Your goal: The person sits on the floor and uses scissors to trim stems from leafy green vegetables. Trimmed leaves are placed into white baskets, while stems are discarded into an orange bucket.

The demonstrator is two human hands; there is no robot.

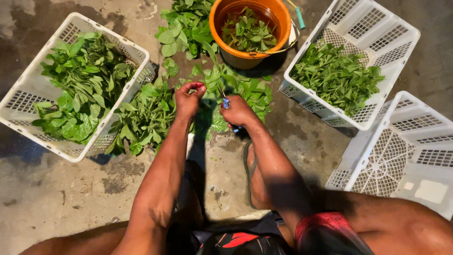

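Observation:
My left hand (pixel 188 99) pinches a leafy green stem (pixel 213 78) at its base, fingers closed around it. Beside it, my right hand (pixel 238 112) grips a small blue-handled cutter (pixel 226 102), held against the same stem. Both hands hover over a loose pile of green leafy stalks (pixel 245 92) lying on the wet concrete floor between the baskets.
A white plastic basket (pixel 28 89) full of leafy stalks sits at left, more stalks spilling beside it (pixel 144 118). An orange bucket (pixel 278 19) with cut leaves stands ahead. A white basket (pixel 401 42) of picked leaves is at right, an empty white basket (pixel 410 156) nearer. My sandalled foot (pixel 252 174) rests below.

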